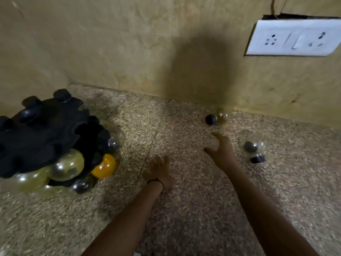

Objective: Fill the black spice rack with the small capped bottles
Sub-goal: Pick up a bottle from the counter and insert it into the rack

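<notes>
Down on the speckled stone counter (184, 209), my right hand (220, 150) reaches forward with its fingers spread and empty, short of the bottle with the black cap (216, 119) that lies on its side near the foot of the yellow wall (129, 43). Two more capped bottles (255, 150) sit close together just to the right of that hand, not touching it. My left hand (160, 170) hangs loose and open above the counter, holding nothing, a dark band at its wrist. Far left, the black spice rack (46, 133) stands with several bottles already seated in it, among them an orange-filled one (104, 166). A white socket plate (295, 37) is fixed to the wall at upper right.
</notes>
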